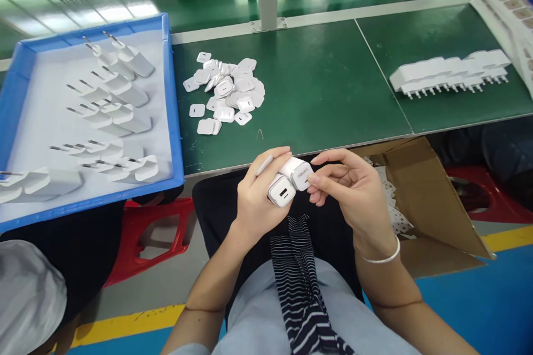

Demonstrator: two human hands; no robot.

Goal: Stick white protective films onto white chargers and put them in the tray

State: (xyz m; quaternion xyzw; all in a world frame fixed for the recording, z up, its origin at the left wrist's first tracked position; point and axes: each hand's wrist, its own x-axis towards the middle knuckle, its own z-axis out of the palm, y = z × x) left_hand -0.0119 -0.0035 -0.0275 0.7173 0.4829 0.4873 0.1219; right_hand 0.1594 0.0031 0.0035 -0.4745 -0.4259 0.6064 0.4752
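My left hand (256, 197) is wrapped round two white charger bodies, held side by side above my lap. The nearer charger (282, 191) shows an end face with port openings. On the other charger, a white end cap (301, 176) with printed lettering covers the end. Between the fingers of my left hand sits another small white cap (264, 165). The thumb and index finger of my right hand (341, 183) pinch the edge of the lettered cap. The palm side of my left hand is hidden.
Loose white caps (233, 89) lie piled on the green bench (316, 83). A blue tray (177, 138) at left holds several plug chargers. More chargers (449, 72) stand in a row at right. An open cardboard box (433, 199) is below the bench edge; a person's sleeve (31, 294) shows lower left.
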